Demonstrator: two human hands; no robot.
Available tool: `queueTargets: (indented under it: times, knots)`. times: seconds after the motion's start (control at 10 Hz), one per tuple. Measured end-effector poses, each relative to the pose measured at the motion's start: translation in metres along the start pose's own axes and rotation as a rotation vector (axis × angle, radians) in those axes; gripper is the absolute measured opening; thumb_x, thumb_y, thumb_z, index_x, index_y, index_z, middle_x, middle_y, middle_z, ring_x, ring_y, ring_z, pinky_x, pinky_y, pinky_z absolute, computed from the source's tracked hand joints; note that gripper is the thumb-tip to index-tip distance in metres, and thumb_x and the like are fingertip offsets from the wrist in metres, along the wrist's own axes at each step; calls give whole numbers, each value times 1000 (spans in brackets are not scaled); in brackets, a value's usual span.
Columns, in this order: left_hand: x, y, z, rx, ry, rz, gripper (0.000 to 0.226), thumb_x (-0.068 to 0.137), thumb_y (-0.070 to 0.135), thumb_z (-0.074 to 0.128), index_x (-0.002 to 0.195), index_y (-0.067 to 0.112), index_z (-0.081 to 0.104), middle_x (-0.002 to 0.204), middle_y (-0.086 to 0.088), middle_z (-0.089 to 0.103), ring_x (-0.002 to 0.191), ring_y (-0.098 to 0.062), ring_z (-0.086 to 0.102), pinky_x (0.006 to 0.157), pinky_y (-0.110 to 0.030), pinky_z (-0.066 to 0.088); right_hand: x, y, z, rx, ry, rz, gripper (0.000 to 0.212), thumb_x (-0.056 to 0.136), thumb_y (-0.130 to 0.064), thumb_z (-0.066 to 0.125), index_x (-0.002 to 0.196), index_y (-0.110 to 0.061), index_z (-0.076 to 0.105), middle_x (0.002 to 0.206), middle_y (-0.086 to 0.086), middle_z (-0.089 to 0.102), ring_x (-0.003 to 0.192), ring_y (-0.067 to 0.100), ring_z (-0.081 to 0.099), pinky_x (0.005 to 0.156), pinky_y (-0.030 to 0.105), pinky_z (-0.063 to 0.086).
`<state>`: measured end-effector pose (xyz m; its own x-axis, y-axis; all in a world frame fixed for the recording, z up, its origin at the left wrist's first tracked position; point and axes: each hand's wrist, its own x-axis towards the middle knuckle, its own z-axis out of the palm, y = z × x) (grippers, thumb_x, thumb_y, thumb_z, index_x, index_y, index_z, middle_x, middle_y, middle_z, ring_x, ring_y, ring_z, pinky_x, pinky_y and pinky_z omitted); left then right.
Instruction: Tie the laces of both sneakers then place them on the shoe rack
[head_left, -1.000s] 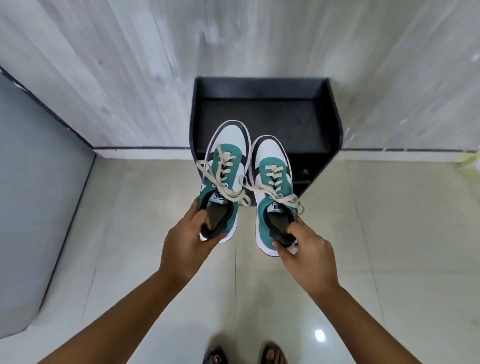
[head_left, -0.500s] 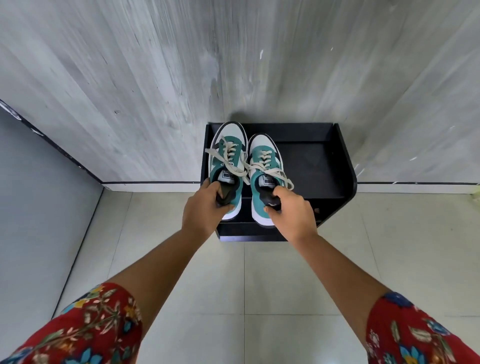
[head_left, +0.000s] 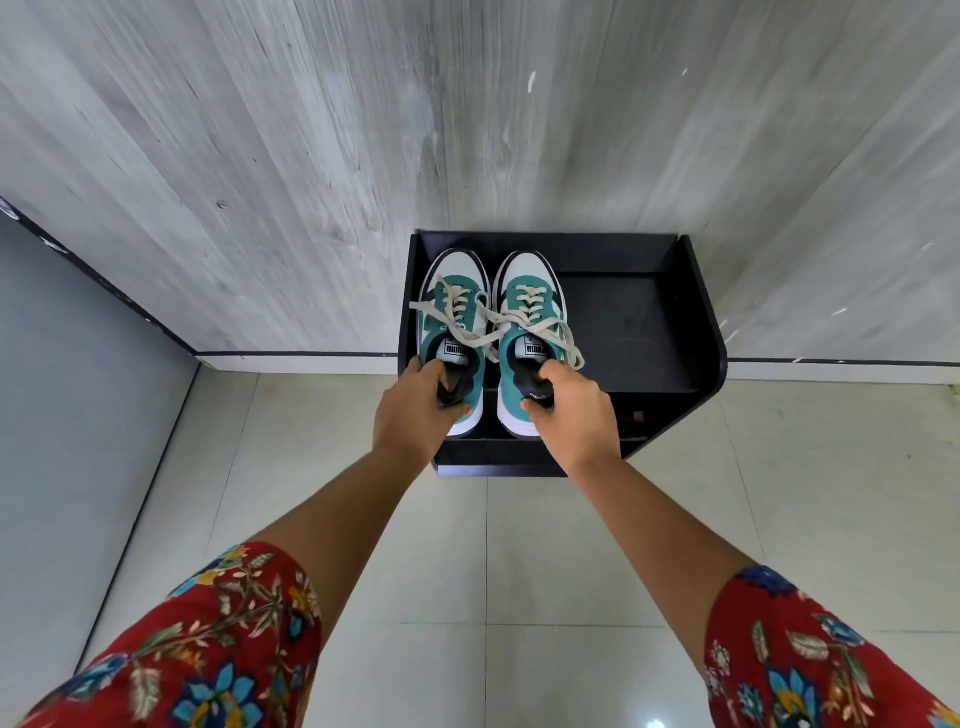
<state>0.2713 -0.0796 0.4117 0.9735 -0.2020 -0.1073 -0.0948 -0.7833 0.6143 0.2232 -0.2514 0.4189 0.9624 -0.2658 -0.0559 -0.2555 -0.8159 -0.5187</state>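
Two green-and-white sneakers with cream laces tied in bows sit side by side on the left half of the black shoe rack (head_left: 639, 332), toes toward the wall. My left hand (head_left: 415, 413) grips the heel collar of the left sneaker (head_left: 454, 317). My right hand (head_left: 571, 410) grips the heel collar of the right sneaker (head_left: 530, 312). Both heels reach the rack's front edge. My fingers hide the heel openings.
The rack stands against a grey wood-grain wall (head_left: 467, 130), with a lower shelf (head_left: 498, 460) showing at its front. Pale floor tiles (head_left: 519, 571) lie below. A blue-grey wall (head_left: 62, 415) closes the left side. The rack's right half holds nothing.
I carried both sneakers forward from the air over the floor onto the rack's top shelf. My arms are stretched out further, and the sneakers now lie level on the shelf.
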Motion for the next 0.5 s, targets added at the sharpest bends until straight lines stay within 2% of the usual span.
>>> queueTargets:
  times: [0.1,0.2,0.4,0.5]
  knots:
    - [-2,0,-2,-14,-5,-20,33,71,27,76,82,14,48,95,-7,56,79,-28,54,66,-31,38,0,-1,0,-11,-4,-3,23,84,-21,64,103,-12,53,103,10,65,87,32,64,71,36,53]
    - [-3,1,-4,-16,-18,-23,35,72,27,76,91,11,52,101,-8,57,80,-23,52,70,-29,39,0,-2,0,-20,-7,-5,27,84,-21,64,108,-14,52,107,9,64,91,32,64,73,37,54]
    - [-5,11,-18,-45,-115,-91,64,63,35,81,114,14,47,119,-7,54,103,-27,57,85,-37,47,-9,-9,-17,-32,-54,52,46,82,-31,64,123,-24,44,125,4,58,103,32,61,73,35,48]
    - [-22,23,-36,21,28,-67,62,71,42,73,120,16,46,125,-6,52,117,-26,47,89,-38,45,-23,-18,-40,-24,83,53,36,86,-34,58,119,-22,51,117,3,65,101,29,62,73,35,49]
